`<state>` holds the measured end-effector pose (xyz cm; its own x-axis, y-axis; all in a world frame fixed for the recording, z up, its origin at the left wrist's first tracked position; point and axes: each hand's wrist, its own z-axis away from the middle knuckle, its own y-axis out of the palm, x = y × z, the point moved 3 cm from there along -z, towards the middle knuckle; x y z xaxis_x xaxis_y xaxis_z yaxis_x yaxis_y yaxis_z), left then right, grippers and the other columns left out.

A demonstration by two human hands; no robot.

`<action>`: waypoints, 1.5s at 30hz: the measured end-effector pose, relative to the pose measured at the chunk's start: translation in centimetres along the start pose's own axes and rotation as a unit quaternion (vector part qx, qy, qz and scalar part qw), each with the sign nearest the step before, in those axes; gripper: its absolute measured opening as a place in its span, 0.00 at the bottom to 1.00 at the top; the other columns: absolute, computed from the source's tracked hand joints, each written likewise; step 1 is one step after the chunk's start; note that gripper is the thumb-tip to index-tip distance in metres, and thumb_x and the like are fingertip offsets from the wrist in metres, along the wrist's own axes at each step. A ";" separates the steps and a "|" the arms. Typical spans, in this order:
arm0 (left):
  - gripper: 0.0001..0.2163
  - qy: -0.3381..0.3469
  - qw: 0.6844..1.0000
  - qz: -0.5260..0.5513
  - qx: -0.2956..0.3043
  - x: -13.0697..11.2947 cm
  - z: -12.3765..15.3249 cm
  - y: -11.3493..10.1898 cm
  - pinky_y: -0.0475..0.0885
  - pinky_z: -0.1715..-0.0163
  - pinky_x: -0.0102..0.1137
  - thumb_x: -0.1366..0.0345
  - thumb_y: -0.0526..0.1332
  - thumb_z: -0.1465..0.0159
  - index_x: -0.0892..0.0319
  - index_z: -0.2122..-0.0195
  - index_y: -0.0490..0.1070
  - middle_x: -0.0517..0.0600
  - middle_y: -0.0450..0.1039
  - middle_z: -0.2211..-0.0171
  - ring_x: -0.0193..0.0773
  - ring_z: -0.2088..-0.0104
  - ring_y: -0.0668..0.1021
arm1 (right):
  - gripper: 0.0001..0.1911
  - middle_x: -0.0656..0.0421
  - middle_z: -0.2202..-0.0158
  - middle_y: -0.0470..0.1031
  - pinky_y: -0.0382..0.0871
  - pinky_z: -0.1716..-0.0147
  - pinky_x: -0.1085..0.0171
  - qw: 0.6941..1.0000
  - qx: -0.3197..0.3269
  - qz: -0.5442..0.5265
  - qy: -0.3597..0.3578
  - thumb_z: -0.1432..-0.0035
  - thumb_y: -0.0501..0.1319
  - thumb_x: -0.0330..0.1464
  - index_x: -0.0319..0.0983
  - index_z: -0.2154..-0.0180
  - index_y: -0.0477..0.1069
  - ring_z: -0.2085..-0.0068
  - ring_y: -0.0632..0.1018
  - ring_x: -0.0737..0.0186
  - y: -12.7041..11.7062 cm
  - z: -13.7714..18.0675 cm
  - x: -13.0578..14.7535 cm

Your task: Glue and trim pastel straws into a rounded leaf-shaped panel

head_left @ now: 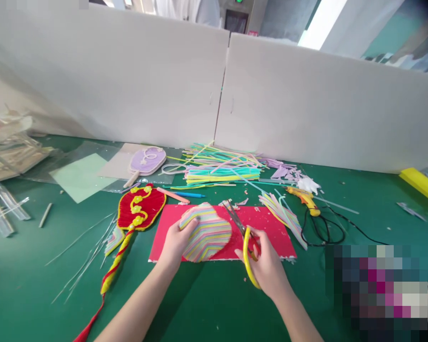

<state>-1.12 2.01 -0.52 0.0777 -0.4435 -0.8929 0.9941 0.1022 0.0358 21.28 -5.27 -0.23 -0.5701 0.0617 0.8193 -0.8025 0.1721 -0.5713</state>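
Note:
My left hand [180, 237] grips a rounded piece striped in pastel colours [210, 232] by its left edge, thumb on top. In my right hand [264, 261] is a pair of scissors [244, 232] with yellow handles. Their blades are a little apart and point up and left, just beyond the striped piece's right edge. Both hands are over a red board [274, 232] lying on the green table. To the left rests a red fan [124, 211] with yellow flowers and a yellow-and-red wrapped handle ending in a red tassel.
Bundles of pastel pipe cleaners [223, 173] lie behind the board. At the right are a yellow glue gun [306, 199] with a black cord and a yellow block [421, 187]. A lilac fan [149, 161] sits back left. A white partition [128, 80] closes off the far side.

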 end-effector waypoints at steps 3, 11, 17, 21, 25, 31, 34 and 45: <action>0.22 0.015 0.999 -0.036 0.000 -0.4 0.8 0.2 0.77 0.66 0.37 0.51 0.68 0.51 0.65 0.62 0.76 0.57 0.81 0.64 0.53 0.62 0.81 | 0.26 0.49 0.58 0.75 0.75 0.63 0.56 0.999 0.003 0.032 -0.032 0.49 0.64 0.45 0.40 0.52 0.65 0.57 0.77 0.50 0.0 0.7 0.8; 0.23 0.050 0.993 -0.095 0.042 -0.9 1.7 0.4 0.76 0.65 0.36 0.50 0.67 0.50 0.65 0.61 0.76 0.56 0.81 0.63 0.53 0.61 0.80 | 0.26 0.51 0.61 0.74 0.74 0.68 0.62 0.999 -0.009 0.024 -0.034 0.51 0.65 0.47 0.39 0.54 0.66 0.61 0.77 0.54 0.6 1.5 0.7; 0.25 0.050 0.994 -0.082 0.060 -0.4 1.7 0.4 0.76 0.65 0.36 0.49 0.67 0.51 0.67 0.61 0.76 0.59 0.80 0.61 0.54 0.60 0.80 | 0.25 0.52 0.61 0.74 0.74 0.67 0.62 0.998 -0.029 0.023 -0.055 0.50 0.65 0.47 0.39 0.55 0.66 0.61 0.77 0.55 0.9 1.4 0.9; 0.25 0.040 0.994 -0.073 0.064 -0.3 1.6 0.4 0.76 0.65 0.36 0.49 0.67 0.50 0.66 0.60 0.76 0.58 0.80 0.61 0.53 0.61 0.80 | 0.25 0.51 0.61 0.75 0.73 0.67 0.62 0.997 -0.020 0.034 -0.060 0.49 0.64 0.47 0.39 0.55 0.66 0.60 0.78 0.55 1.1 1.2 1.1; 0.25 0.036 0.995 -0.062 0.063 -0.2 1.7 0.4 0.76 0.65 0.37 0.49 0.67 0.51 0.67 0.61 0.76 0.59 0.80 0.61 0.54 0.61 0.80 | 0.25 0.52 0.61 0.74 0.73 0.69 0.63 0.997 -0.024 0.043 -0.054 0.50 0.64 0.47 0.39 0.55 0.66 0.62 0.77 0.56 1.2 1.3 1.1; 0.25 0.046 0.994 -0.051 0.082 -0.1 1.8 0.6 0.76 0.63 0.37 0.49 0.67 0.50 0.65 0.58 0.76 0.57 0.79 0.58 0.53 0.60 0.80 | 0.24 0.52 0.62 0.75 0.73 0.68 0.63 0.996 -0.031 0.055 -0.062 0.49 0.64 0.46 0.39 0.55 0.66 0.63 0.77 0.57 1.0 1.5 1.0; 0.24 0.053 0.993 -0.058 0.091 -0.1 1.8 0.6 0.76 0.62 0.36 0.50 0.67 0.49 0.64 0.58 0.76 0.57 0.79 0.57 0.53 0.58 0.80 | 0.23 0.52 0.61 0.75 0.73 0.68 0.64 0.995 -0.035 0.065 -0.066 0.48 0.64 0.46 0.39 0.55 0.66 0.62 0.78 0.57 0.9 1.6 1.1; 0.26 0.049 0.994 -0.046 0.085 -0.4 2.0 0.6 0.75 0.61 0.38 0.50 0.68 0.51 0.66 0.58 0.76 0.58 0.79 0.59 0.54 0.58 0.80 | 0.22 0.51 0.63 0.76 0.72 0.70 0.64 0.991 -0.046 0.084 -0.089 0.47 0.62 0.46 0.38 0.56 0.67 0.64 0.78 0.57 0.8 1.6 1.4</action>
<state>-0.45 0.47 0.75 -0.0141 -0.3543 -0.9350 0.9958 -0.0899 0.0190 19.56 -6.60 0.44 -0.7227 -0.0769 0.6869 -0.6792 0.2636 -0.6850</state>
